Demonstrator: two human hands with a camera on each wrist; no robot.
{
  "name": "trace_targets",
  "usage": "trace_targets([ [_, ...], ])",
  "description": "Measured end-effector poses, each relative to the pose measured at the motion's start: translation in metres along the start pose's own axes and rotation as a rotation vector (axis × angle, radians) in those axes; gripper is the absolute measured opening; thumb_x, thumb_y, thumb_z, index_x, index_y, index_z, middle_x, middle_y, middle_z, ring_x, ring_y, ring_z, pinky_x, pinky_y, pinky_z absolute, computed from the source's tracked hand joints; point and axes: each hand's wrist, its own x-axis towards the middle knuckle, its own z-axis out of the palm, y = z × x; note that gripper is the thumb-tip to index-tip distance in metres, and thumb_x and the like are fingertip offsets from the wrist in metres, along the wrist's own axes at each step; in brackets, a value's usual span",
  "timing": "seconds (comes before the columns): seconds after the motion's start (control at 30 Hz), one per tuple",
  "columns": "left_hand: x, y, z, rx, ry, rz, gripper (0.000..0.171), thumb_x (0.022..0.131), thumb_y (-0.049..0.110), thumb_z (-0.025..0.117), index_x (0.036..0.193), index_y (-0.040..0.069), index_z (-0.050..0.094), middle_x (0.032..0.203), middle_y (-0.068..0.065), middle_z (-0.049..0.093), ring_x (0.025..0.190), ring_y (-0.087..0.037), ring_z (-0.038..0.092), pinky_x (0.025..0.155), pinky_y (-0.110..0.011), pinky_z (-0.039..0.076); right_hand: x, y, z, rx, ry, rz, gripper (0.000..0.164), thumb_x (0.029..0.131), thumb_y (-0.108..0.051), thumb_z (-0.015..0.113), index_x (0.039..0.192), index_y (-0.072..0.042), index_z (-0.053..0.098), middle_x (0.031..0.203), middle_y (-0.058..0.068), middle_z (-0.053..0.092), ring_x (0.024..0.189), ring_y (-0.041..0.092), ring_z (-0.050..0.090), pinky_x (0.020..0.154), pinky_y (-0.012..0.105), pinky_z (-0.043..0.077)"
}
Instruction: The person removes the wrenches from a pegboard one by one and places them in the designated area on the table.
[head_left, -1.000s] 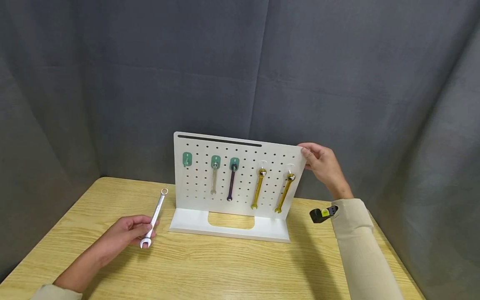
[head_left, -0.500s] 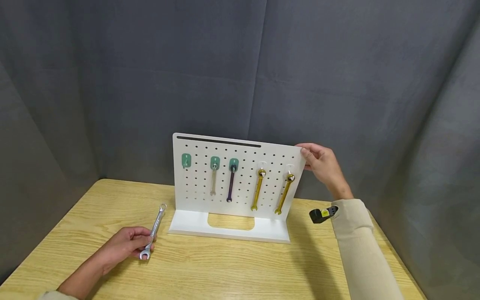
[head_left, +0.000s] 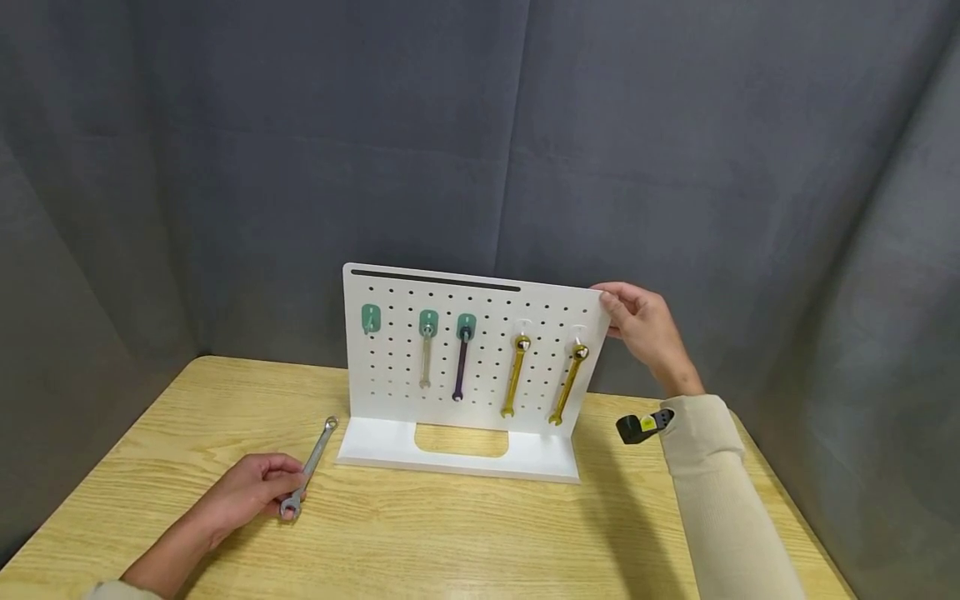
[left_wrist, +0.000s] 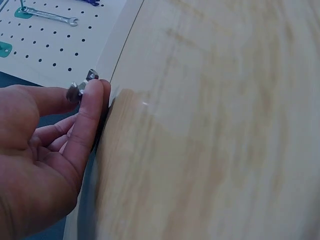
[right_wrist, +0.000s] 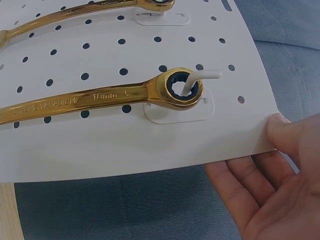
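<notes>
In the head view my left hand [head_left: 251,493] pinches a silver combination wrench [head_left: 318,454] between thumb and fingers, left of the white pegboard [head_left: 405,367]. Its ring end points away from me and its open end towards me. My right hand [head_left: 648,333] grips the board's upper right corner, thumb in front and fingers behind, as the right wrist view shows. Two gold ratchet wrenches [head_left: 514,379] hang on white hooks [right_wrist: 200,76] at the right. A small silver wrench [head_left: 426,362] and a purple wrench [head_left: 461,367] hang on green hooks. The leftmost green hook [head_left: 371,318] bears nothing.
The pegboard's white base [head_left: 540,457], with a cutout at its middle, stands on a wooden table [head_left: 450,542]. Grey curtains [head_left: 420,142] enclose the back and sides. A small black camera [head_left: 637,427] sticks out from the right sleeve [head_left: 712,467].
My left hand has come down and nearer to me with the silver wrench, whose ring end now tilts a little more to the right. The right hand keeps its grip on the board's corner.
</notes>
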Motion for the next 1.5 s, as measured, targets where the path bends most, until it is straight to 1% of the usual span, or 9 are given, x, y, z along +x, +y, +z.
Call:
trace_targets([
  [0.23, -0.003, 0.004, 0.004, 0.095, 0.069, 0.018, 0.031, 0.105, 0.005, 0.057, 0.122, -0.021, 0.054, 0.085, -0.012, 0.064, 0.069, -0.018, 0.064, 0.064, -0.032, 0.061, 0.0, -0.002, 0.001, 0.005, -0.007, 0.006, 0.034, 0.109, -0.022, 0.055, 0.133, 0.0, 0.064, 0.125, 0.02, 0.067, 0.108, 0.021, 0.066, 0.091, 0.036, 0.059],
  [0.4, -0.007, 0.009, 0.008, 0.309, 0.188, 0.04, 0.026, 0.105, 0.006, 0.056, 0.12, -0.015, 0.061, 0.08, -0.009, 0.064, 0.068, -0.021, 0.066, 0.061, -0.032, 0.06, 0.0, -0.002, 0.002, 0.007, -0.007, 0.002, 0.035, 0.109, -0.023, 0.054, 0.134, 0.001, 0.064, 0.124, 0.021, 0.067, 0.107, 0.019, 0.066, 0.089, 0.031, 0.059],
  [0.53, -0.01, 0.015, 0.013, 0.484, 0.268, 0.039, 0.021, 0.105, 0.01, 0.059, 0.115, -0.007, 0.068, 0.078, -0.005, 0.065, 0.066, -0.02, 0.066, 0.055, -0.028, 0.054, 0.0, -0.001, 0.001, 0.002, -0.004, -0.003, 0.036, 0.109, -0.023, 0.053, 0.134, 0.001, 0.064, 0.125, 0.021, 0.067, 0.107, 0.019, 0.066, 0.09, 0.031, 0.059],
  [0.7, -0.012, 0.019, 0.014, 0.609, 0.282, 0.063, 0.017, 0.103, 0.011, 0.062, 0.111, -0.001, 0.071, 0.079, -0.002, 0.066, 0.065, -0.018, 0.063, 0.05, -0.028, 0.047, 0.0, -0.001, 0.001, -0.001, 0.004, -0.01, 0.036, 0.109, -0.024, 0.054, 0.133, 0.001, 0.064, 0.124, 0.021, 0.067, 0.106, 0.019, 0.066, 0.09, 0.034, 0.059],
  [0.87, -0.013, 0.023, 0.015, 0.718, 0.286, 0.076, 0.017, 0.103, 0.013, 0.062, 0.11, 0.001, 0.072, 0.077, 0.002, 0.064, 0.06, -0.016, 0.052, 0.049, -0.028, 0.04, 0.0, -0.001, 0.001, 0.001, 0.004, -0.009, 0.036, 0.109, -0.024, 0.054, 0.133, 0.001, 0.064, 0.124, 0.021, 0.067, 0.106, 0.019, 0.066, 0.089, 0.032, 0.059],
  [1.13, -0.011, 0.026, 0.019, 0.78, 0.299, 0.077, 0.017, 0.103, 0.017, 0.063, 0.104, 0.004, 0.074, 0.076, 0.003, 0.066, 0.058, -0.015, 0.051, 0.049, -0.029, 0.04, 0.0, 0.0, 0.001, -0.015, -0.001, -0.006, 0.036, 0.11, -0.024, 0.053, 0.133, 0.001, 0.063, 0.125, 0.021, 0.066, 0.106, 0.019, 0.066, 0.086, 0.027, 0.059],
  [1.23, -0.011, 0.027, 0.02, 0.771, 0.294, 0.071, 0.017, 0.103, 0.018, 0.062, 0.102, 0.005, 0.074, 0.077, 0.004, 0.067, 0.062, -0.015, 0.054, 0.051, -0.029, 0.042, 0.0, 0.0, 0.001, -0.017, -0.004, -0.006, 0.037, 0.11, -0.025, 0.053, 0.134, 0.001, 0.063, 0.125, 0.021, 0.066, 0.107, 0.019, 0.066, 0.089, 0.031, 0.059],
  [1.4, -0.012, 0.032, 0.023, 0.705, 0.26, 0.075, 0.017, 0.106, 0.019, 0.06, 0.098, 0.009, 0.071, 0.069, 0.004, 0.066, 0.053, -0.016, 0.053, 0.047, -0.028, 0.039, -0.001, 0.0, 0.002, -0.017, -0.004, 0.004, 0.036, 0.109, -0.025, 0.053, 0.133, 0.0, 0.064, 0.125, 0.019, 0.067, 0.108, 0.022, 0.065, 0.093, 0.041, 0.058],
  [1.5, -0.011, 0.035, 0.027, 0.692, 0.266, 0.117, 0.015, 0.106, 0.019, 0.06, 0.1, 0.01, 0.071, 0.073, 0.003, 0.067, 0.055, -0.015, 0.057, 0.048, -0.029, 0.043, -0.001, -0.001, 0.002, -0.012, -0.003, 0.01, 0.036, 0.109, -0.025, 0.054, 0.134, -0.001, 0.064, 0.126, 0.019, 0.066, 0.109, 0.024, 0.065, 0.095, 0.043, 0.058],
])
